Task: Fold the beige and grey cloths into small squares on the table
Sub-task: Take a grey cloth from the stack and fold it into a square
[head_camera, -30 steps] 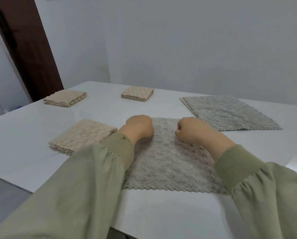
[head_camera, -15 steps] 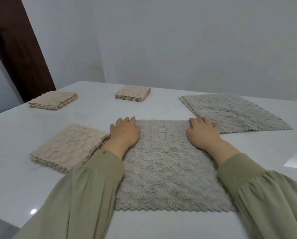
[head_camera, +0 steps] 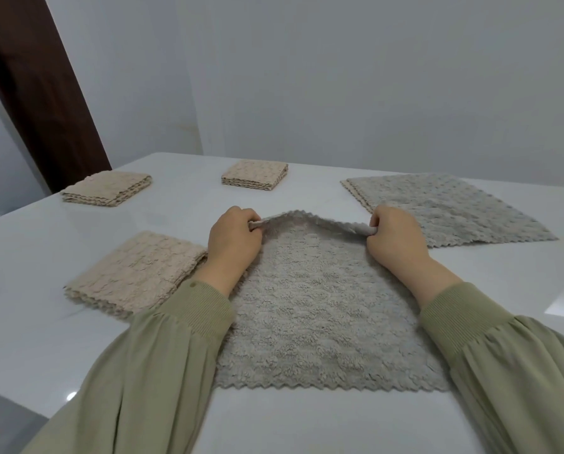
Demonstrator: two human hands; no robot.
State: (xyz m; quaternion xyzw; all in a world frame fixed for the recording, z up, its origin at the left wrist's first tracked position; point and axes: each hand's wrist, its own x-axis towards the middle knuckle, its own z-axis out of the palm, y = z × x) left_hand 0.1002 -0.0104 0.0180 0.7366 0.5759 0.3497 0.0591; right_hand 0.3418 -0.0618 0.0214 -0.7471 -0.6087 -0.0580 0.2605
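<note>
A grey cloth (head_camera: 320, 316) lies spread on the white table (head_camera: 44, 339) right in front of me. My left hand (head_camera: 233, 244) pinches its far left corner and my right hand (head_camera: 395, 240) pinches its far right corner. The far edge is lifted off the table and arches between the two hands. A folded beige cloth (head_camera: 136, 273) lies just left of it, touching my left wrist area. Two smaller folded beige cloths sit farther back, one at the left (head_camera: 107, 188) and one in the middle (head_camera: 255, 174).
A stack of unfolded grey cloths (head_camera: 451, 211) lies flat at the back right, just behind my right hand. A dark brown door frame (head_camera: 35, 86) stands at the left and a pale wall behind the table. The table's near edge runs low at the left.
My hands lay flat on the grey cloth's far part half a second ago. Now both pinch its far corners and have raised that edge off the table.
</note>
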